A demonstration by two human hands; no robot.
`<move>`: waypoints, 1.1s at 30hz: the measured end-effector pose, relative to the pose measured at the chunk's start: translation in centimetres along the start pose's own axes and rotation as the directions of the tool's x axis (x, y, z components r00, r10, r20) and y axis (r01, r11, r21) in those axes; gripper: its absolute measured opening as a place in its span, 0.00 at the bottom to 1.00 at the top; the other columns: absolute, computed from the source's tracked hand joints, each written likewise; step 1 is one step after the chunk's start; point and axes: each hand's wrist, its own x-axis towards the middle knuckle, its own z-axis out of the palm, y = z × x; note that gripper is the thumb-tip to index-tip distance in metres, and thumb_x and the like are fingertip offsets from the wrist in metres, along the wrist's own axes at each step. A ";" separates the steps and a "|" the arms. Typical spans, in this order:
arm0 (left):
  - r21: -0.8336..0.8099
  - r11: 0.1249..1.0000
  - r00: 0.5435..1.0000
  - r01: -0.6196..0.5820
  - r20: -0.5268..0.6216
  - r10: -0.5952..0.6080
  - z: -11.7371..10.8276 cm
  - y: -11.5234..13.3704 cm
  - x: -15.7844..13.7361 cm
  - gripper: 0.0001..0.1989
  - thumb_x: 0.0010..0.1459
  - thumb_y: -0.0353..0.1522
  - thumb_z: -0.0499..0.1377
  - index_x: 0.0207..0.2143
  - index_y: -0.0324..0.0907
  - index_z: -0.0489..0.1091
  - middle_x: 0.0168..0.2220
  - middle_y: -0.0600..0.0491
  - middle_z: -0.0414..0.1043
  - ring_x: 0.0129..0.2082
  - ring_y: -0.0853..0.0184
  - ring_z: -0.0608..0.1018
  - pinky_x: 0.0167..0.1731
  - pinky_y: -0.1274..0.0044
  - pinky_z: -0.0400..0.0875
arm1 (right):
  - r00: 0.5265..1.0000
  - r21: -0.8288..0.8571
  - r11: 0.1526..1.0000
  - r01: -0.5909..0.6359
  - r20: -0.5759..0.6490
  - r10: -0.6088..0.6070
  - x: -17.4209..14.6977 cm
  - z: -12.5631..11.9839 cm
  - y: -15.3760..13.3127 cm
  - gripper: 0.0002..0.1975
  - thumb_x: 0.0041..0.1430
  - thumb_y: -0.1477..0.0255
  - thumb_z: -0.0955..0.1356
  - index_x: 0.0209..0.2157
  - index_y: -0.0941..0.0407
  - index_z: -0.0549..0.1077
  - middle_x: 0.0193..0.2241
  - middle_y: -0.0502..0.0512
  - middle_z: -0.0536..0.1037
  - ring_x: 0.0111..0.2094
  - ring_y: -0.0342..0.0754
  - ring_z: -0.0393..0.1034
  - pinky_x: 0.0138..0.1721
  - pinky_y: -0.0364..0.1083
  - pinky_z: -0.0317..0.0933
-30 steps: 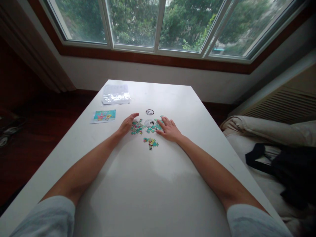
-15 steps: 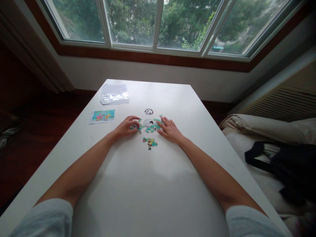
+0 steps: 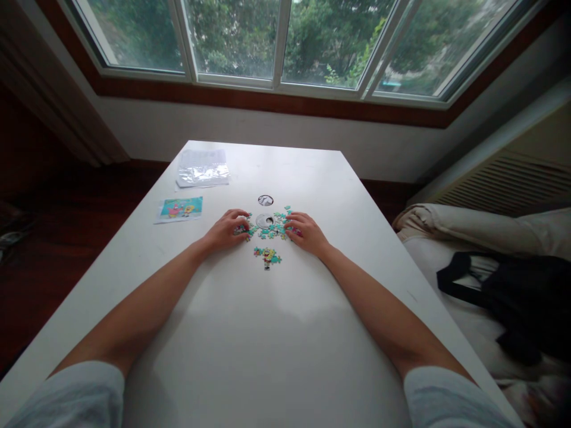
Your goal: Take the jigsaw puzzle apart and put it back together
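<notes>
Loose jigsaw puzzle pieces (image 3: 270, 232), mostly turquoise, lie in a cluster between my two hands, around a round metal-ringed opening (image 3: 266, 221) in the tabletop. My left hand (image 3: 229, 230) rests at the cluster's left edge, its fingers curved around several pieces, thumb and forefinger apart. At the right edge my right hand (image 3: 307, 232) bends its fingers over pieces, with a gap between thumb and fingers. Closer to me lies a joined puzzle section (image 3: 267, 257) with a yellow cartoon figure. Pieces under both palms are partly hidden.
The white table (image 3: 267, 333) carries a picture card (image 3: 181, 208) at the left and a clear plastic bag (image 3: 203, 168) behind it. A round dark-rimmed disc (image 3: 266, 200) lies beyond the pieces. A sofa with black cloth (image 3: 526, 297) stands at the right, below a window.
My right hand's fingers have bent inward over the pieces, from a flatter, stretched pose. The left hand keeps nearly the same curved pose. The view has shifted slightly.
</notes>
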 end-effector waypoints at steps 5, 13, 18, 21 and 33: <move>0.003 1.000 1.000 0.008 -0.022 -0.008 0.2 0.0 0.1 0.07 0.60 0.38 0.64 0.39 0.47 0.78 0.58 0.49 0.70 0.60 0.56 0.70 0.62 0.61 0.67 | 1.000 -0.008 1.000 -0.010 -0.029 0.010 0.0 -0.1 -0.2 0.13 0.66 0.64 0.66 0.46 0.50 0.79 0.56 0.56 0.76 0.63 0.55 0.62 0.65 0.58 0.57; -0.023 1.000 0.999 -0.010 -0.043 0.009 0.5 1.0 0.3 0.06 0.60 0.36 0.63 0.39 0.48 0.78 0.58 0.50 0.71 0.60 0.57 0.69 0.62 0.60 0.67 | 0.998 -0.009 0.999 -0.052 -0.041 0.052 0.1 0.3 0.2 0.12 0.63 0.67 0.67 0.46 0.51 0.79 0.55 0.56 0.77 0.62 0.57 0.63 0.64 0.59 0.58; 0.015 0.998 0.998 -0.063 0.018 0.063 1.2 1.9 0.3 0.06 0.61 0.35 0.62 0.40 0.49 0.78 0.59 0.51 0.70 0.63 0.56 0.66 0.63 0.60 0.66 | 0.997 -0.019 0.998 -0.062 -0.056 0.060 0.1 0.3 0.0 0.11 0.64 0.68 0.66 0.44 0.51 0.79 0.54 0.56 0.77 0.61 0.56 0.64 0.63 0.58 0.59; 0.030 0.996 0.996 -0.083 0.029 0.082 1.3 1.9 0.4 0.05 0.62 0.35 0.62 0.40 0.49 0.78 0.59 0.51 0.70 0.63 0.56 0.66 0.64 0.60 0.65 | 0.998 -0.033 0.998 -0.047 -0.046 0.046 0.2 0.1 -0.7 0.12 0.66 0.66 0.65 0.45 0.51 0.79 0.56 0.56 0.76 0.62 0.56 0.63 0.64 0.58 0.58; 0.047 0.994 0.995 -0.098 0.018 0.097 1.2 2.0 0.5 0.12 0.68 0.37 0.56 0.49 0.48 0.77 0.57 0.50 0.74 0.63 0.58 0.68 0.65 0.61 0.65 | 1.000 -0.059 0.998 -0.009 -0.022 0.008 0.3 0.2 -0.7 0.12 0.67 0.67 0.65 0.41 0.51 0.80 0.55 0.55 0.77 0.63 0.56 0.63 0.64 0.59 0.58</move>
